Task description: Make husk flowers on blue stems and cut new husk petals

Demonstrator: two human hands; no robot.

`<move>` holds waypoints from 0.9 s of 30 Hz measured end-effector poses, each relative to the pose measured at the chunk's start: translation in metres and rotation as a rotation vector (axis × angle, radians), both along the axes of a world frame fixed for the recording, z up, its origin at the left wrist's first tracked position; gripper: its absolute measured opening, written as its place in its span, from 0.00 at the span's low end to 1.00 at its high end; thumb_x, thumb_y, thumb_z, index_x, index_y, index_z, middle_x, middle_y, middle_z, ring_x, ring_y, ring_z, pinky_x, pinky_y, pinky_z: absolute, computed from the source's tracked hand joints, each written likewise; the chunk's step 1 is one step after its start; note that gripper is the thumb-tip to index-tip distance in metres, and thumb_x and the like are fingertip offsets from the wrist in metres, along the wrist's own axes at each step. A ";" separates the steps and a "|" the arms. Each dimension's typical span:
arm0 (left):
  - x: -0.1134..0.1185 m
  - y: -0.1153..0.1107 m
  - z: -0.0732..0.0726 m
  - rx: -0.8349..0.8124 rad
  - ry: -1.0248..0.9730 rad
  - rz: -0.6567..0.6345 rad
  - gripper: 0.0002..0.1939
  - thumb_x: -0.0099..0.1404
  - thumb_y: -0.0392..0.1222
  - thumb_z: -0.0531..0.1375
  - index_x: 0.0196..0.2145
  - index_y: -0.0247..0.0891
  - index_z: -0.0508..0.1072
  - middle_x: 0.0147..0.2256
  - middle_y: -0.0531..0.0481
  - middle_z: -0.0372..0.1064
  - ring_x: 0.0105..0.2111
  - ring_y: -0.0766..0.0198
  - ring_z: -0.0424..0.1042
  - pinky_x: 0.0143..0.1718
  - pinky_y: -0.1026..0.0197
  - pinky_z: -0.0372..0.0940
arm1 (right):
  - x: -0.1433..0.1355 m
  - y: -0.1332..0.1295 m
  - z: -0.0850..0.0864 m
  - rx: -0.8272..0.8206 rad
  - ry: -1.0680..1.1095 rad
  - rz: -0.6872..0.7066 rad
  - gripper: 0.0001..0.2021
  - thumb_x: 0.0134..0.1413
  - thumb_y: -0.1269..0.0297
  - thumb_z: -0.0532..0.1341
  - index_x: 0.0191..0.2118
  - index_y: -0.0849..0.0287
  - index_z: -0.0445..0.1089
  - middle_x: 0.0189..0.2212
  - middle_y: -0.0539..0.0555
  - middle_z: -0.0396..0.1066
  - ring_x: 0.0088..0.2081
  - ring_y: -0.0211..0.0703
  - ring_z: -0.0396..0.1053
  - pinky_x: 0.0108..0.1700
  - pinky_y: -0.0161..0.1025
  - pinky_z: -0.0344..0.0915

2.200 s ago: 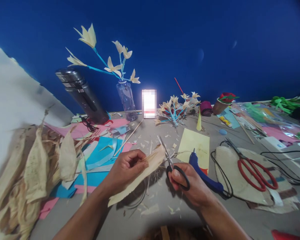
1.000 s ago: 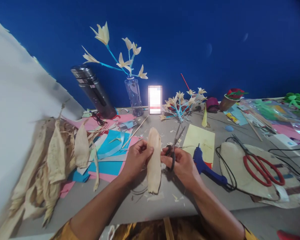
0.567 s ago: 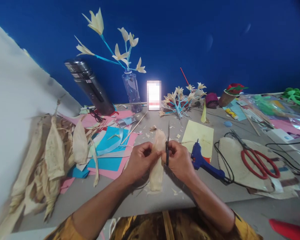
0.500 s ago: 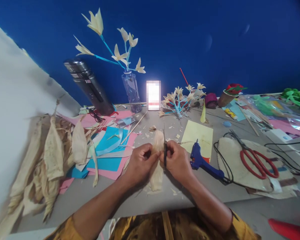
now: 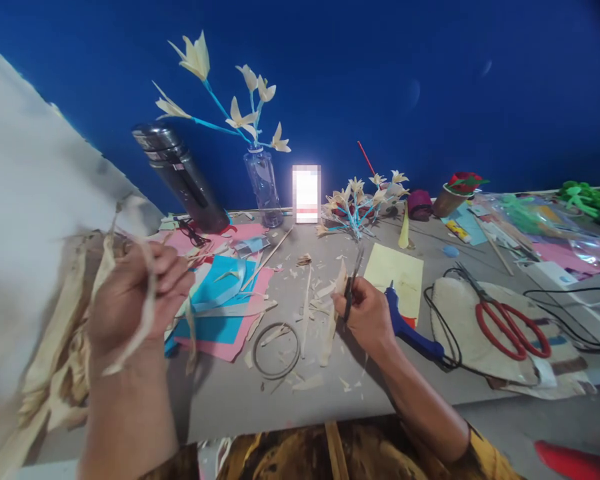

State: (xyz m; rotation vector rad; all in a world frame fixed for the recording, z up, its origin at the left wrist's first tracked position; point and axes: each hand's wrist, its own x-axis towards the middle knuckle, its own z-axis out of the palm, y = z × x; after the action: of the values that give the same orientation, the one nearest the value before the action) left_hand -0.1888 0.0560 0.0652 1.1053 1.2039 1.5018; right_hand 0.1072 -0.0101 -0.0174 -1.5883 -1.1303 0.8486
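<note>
My left hand (image 5: 137,293) is raised at the left above the dried husks, its fingers curled round a thin pale husk strip (image 5: 147,313) that hangs down past the palm, blurred by motion. On the right, my right hand (image 5: 365,307) holds small dark scissors (image 5: 350,297), blades pointing away from me. A narrow pale husk piece (image 5: 331,333) is also at its fingertips, reaching down toward the table. Husk scraps (image 5: 307,383) and a wire ring (image 5: 277,351) lie between the two hands.
Dried husks (image 5: 55,333) hang at the left, beside blue paper (image 5: 220,330). Behind stand a dark flask (image 5: 185,180) and a bottle (image 5: 263,190) with husk flowers. A glue gun (image 5: 415,337) and red-handled scissors (image 5: 505,323) lie right.
My left hand has moved from the middle to the upper left, carrying a thin strip. My right hand has shifted slightly right with the scissors. The wire ring now shows.
</note>
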 end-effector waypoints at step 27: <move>0.107 -0.081 -0.066 -0.643 -0.451 -0.380 0.17 0.49 0.47 0.74 0.29 0.34 0.76 0.22 0.54 0.67 0.21 0.69 0.66 0.23 0.68 0.59 | 0.010 -0.029 0.003 -0.016 -0.616 0.313 0.13 0.51 0.54 0.69 0.37 0.57 0.73 0.37 0.54 0.73 0.42 0.51 0.69 0.43 0.41 0.62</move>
State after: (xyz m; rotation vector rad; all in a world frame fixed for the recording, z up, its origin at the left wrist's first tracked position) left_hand -0.0821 -0.0249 -0.0011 0.4854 0.9790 0.9003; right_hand 0.1173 -0.0391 -0.0146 -1.7676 -1.8471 0.5675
